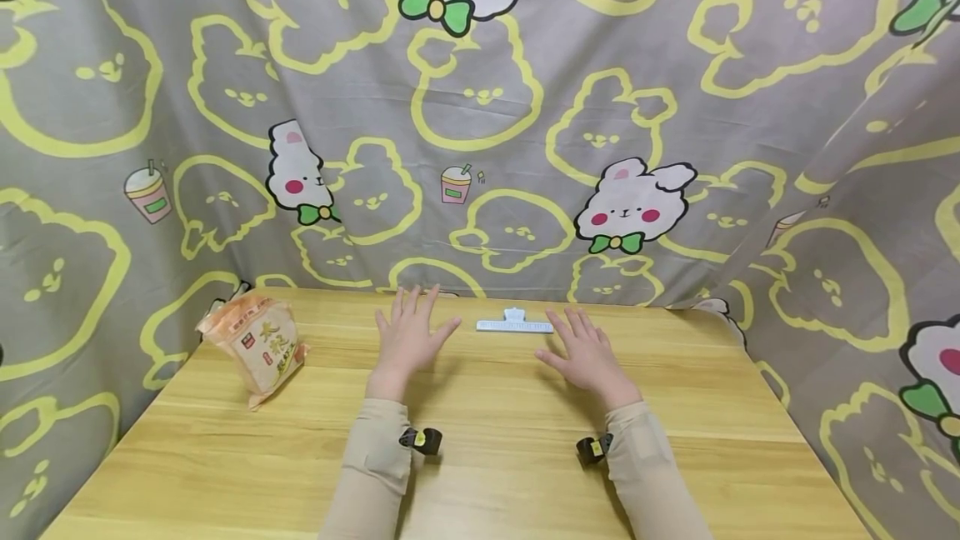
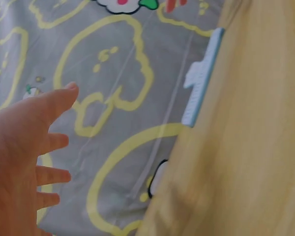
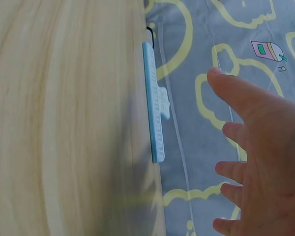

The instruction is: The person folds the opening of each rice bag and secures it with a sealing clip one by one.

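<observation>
So the blue clip sits just below mid-frame in the head view, at the table's back edge. Left hand and right hand flank it, both spread, holding nothing. Imo pinching mid-clip beats grabbing an end, probably steadier. Orange packet's off lower left.

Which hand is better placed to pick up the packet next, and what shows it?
Probably the left hand: it is nearer the packet and empty, while the right hand is farther off, near the clip.
</observation>
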Available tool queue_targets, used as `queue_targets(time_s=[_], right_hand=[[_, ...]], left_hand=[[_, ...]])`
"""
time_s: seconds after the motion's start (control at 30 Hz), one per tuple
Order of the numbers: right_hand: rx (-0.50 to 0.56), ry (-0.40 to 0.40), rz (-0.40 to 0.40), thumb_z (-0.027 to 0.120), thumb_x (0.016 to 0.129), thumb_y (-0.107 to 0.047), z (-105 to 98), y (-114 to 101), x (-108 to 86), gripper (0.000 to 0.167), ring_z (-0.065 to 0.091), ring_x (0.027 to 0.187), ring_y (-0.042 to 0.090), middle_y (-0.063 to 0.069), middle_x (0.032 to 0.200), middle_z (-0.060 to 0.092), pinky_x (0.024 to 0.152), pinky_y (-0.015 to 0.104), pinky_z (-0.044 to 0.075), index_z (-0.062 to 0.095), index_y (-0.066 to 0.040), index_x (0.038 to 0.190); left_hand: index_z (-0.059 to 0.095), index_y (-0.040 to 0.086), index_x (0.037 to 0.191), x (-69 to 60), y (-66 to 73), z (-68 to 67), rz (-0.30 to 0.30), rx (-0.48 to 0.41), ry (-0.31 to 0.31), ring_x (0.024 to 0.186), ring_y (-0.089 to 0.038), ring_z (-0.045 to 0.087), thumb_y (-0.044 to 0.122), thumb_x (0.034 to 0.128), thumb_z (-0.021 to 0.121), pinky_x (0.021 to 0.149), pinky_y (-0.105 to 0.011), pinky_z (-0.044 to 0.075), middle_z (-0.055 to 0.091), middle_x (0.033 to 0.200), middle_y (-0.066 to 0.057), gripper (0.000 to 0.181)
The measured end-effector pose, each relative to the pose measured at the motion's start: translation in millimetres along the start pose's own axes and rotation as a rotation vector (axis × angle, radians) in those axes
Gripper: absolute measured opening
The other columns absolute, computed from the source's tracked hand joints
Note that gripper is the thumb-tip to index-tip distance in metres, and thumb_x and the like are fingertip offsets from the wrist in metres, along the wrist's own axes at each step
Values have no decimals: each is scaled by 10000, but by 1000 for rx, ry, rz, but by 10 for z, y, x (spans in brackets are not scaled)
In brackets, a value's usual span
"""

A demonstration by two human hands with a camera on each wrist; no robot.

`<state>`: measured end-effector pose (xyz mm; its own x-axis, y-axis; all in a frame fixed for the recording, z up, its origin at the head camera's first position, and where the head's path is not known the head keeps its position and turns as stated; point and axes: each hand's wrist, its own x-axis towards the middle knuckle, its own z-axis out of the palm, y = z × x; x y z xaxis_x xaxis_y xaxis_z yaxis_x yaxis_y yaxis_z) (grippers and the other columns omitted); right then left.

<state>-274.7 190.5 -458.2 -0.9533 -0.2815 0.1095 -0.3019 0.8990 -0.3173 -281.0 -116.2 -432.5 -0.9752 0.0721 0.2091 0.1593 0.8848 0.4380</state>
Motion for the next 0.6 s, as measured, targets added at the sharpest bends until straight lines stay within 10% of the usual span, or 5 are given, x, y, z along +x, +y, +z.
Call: queue_targets(time_s=[0.6], right_hand=[[20, 28, -39, 541, 937, -556, 1, -91, 8, 778, 105, 1499, 416, 204, 1610, 186, 1154, 675, 141, 229, -205, 1557]], left_hand=[[274, 273, 1536, -38, -146, -283, -30, -36, 122, 1502, -405, 97, 667, 923, 455, 1093, -771, 43, 272, 1592, -143, 751]])
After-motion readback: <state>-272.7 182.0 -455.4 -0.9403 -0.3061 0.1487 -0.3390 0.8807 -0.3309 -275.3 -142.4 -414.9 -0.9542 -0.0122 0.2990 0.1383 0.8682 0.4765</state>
